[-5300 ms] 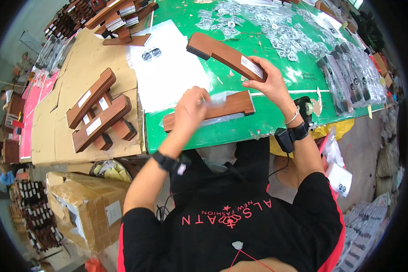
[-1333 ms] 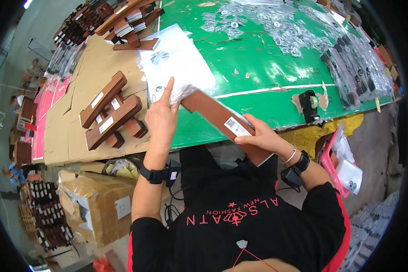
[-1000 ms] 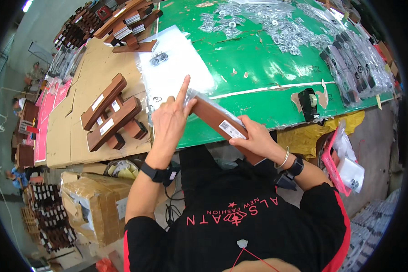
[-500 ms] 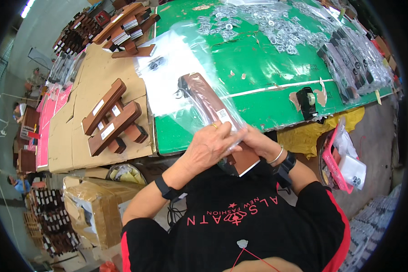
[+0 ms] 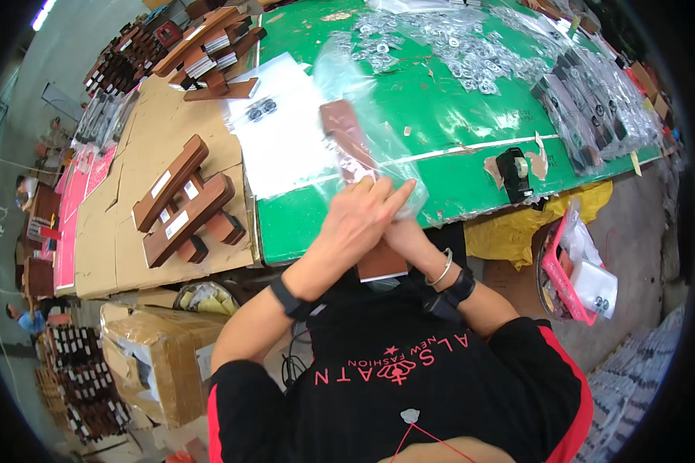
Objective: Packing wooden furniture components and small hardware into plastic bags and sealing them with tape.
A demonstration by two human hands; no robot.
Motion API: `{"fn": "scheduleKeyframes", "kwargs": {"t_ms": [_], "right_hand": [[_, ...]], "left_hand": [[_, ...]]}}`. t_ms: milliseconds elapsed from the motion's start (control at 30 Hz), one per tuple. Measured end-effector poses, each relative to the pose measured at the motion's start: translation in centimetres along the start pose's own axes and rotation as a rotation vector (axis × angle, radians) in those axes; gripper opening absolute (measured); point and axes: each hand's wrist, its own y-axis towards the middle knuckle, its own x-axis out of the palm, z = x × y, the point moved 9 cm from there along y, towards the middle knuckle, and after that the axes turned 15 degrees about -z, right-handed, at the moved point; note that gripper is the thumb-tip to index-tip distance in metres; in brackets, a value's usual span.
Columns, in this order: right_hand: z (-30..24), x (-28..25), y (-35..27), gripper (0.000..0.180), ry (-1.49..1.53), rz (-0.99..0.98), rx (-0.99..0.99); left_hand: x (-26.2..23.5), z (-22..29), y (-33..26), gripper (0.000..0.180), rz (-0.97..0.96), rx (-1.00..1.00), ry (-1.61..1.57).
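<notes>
A long brown wooden piece (image 5: 338,120) lies partly inside a clear plastic bag (image 5: 383,131), its near end sticking out toward my body. Across its middle my left hand (image 5: 361,214) is closed, fingers bunched on the piece and the bag's mouth. My right hand (image 5: 411,238) grips the same piece from the right side; its fingers are mostly hidden beneath the left hand. Beyond the left hand, a white sheet (image 5: 278,147) lies on the green tabletop (image 5: 448,174). Small dark rings in a clear packet (image 5: 262,109) rest on that sheet.
Crossed brown wooden pieces (image 5: 185,208) sit on cardboard (image 5: 104,247) at left, with another stack (image 5: 212,58) behind. Many small bagged rings (image 5: 471,58) are spread at the back. A black tape dispenser (image 5: 515,176) and bagged pieces (image 5: 587,104) stand right, above a pink basket (image 5: 564,282).
The wooden piece has turned more upright, and its white label is now out of sight. Both hands shifted slightly left and bunched closer together. More of the bag stands beyond the far end.
</notes>
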Motion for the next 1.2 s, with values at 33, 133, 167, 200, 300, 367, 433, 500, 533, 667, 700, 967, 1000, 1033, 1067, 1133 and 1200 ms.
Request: {"fn": "scheduleKeyframes", "kwargs": {"t_ms": [33,133,167,200,300,367,433,500,533,667,700,967,1000,1033,1067,1133,1200], "right_hand": [[2.6,2.7,0.3,0.032,-0.476,-0.099,-0.087],[2.9,1.7,-1.0,0.039,-0.496,-0.057,-0.187],[2.1,1.7,-1.6,0.042,-0.512,-0.046,-0.247],[1.4,1.6,-2.2,0.046,-0.521,-0.029,-0.302],[1.7,1.9,-2.7,0.051,-0.762,-0.187,-0.342],[-0.4,-0.2,-0.2,0.054,-0.093,-0.072,-0.224],[0.3,-1.1,0.6,0.06,0.601,-0.027,0.039],[0.9,-2.0,1.7,0.057,0.66,-0.063,0.134],[1.8,-1.7,1.7,0.055,0.716,-0.101,0.228],[3.2,-3.4,2.9,0.05,0.503,0.071,0.123],[3.4,-3.1,2.7,0.053,0.543,0.107,0.211],[0.4,-1.0,3.0,0.072,0.211,-0.143,0.372],[0.9,-1.0,3.0,0.072,0.209,-0.151,0.374],[0.9,-1.8,3.3,0.072,0.192,-0.112,0.244],[1.0,-2.6,3.6,0.073,0.176,-0.07,0.117],[2.7,-3.6,5.6,0.074,0.14,-0.109,0.163],[1.8,-4.8,7.5,0.076,-0.01,-0.232,0.152]], "left_hand": [[7.2,0.1,0.7,0.034,-0.095,-0.091,0.09],[-3.0,7.4,0.9,0.026,-0.138,0.533,-0.311],[-4.1,6.0,-0.3,0.036,-0.032,0.478,-0.374],[-4.9,4.6,-1.5,0.046,0.066,0.428,-0.436],[-6.0,-0.8,-3.9,0.061,0.133,0.02,-0.351],[-3.7,-1.8,-5.3,0.057,0.139,-0.058,-0.292],[-3.4,-2.6,-6.4,0.049,0.16,-0.148,-0.288],[-3.5,-0.7,-7.6,0.049,0.148,-0.022,-0.352],[-3.5,1.2,-8.6,0.049,0.136,0.103,-0.414],[-4.4,2.1,-8.9,0.056,0.059,0.041,-0.406],[-4.3,-0.2,-8.3,0.052,0.086,-0.087,-0.58],[-2.9,7.5,-3.6,0.033,-0.347,0.358,-1.182],[-1.5,8.4,-3.9,0.034,-0.454,0.375,-1.123],[-0.7,7.3,-3.7,0.037,-0.385,0.335,-1.176],[-1.3,5.7,-3.2,0.041,-0.32,0.295,-1.229],[0.1,5.4,-3.8,0.055,-0.541,0.179,-1.117],[0.3,5.6,-3.2,0.072,-0.494,0.18,-1.269]]}}
